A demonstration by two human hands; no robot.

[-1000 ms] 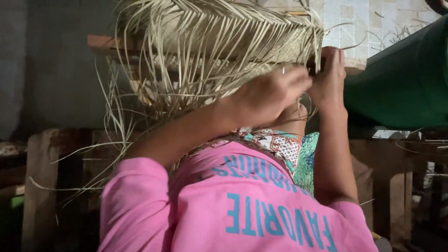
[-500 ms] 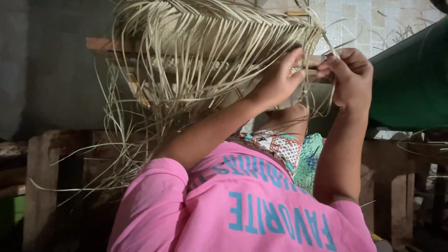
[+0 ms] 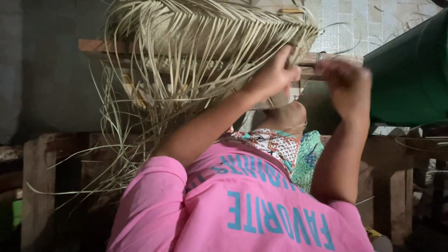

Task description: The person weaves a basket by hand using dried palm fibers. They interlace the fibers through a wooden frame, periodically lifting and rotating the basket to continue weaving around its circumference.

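Observation:
A half-woven basket of pale reed strips (image 3: 205, 42) rests on a wooden frame (image 3: 93, 46), with many loose strip ends hanging down on its left side. My left hand (image 3: 273, 77) grips the woven edge at the lower right of the basket, fingers curled into the strips. Just right of that edge, my right hand (image 3: 347, 86) is blurred and closed into a fist, apparently pinching a thin strip that runs back to the basket. Below the basket a knee or foot (image 3: 284, 116) presses up near the weave.
My pink shirt (image 3: 242, 210) and a patterned cloth (image 3: 280, 144) fill the lower middle. A large dark green cylinder (image 3: 410, 74) lies at the right. Wooden posts (image 3: 37, 186) stand below the frame, and a tiled wall (image 3: 364, 23) is behind.
My right hand has pulled away from the basket edge to the right and closed into a fist. My left hand has stayed on the edge, shifting slightly up.

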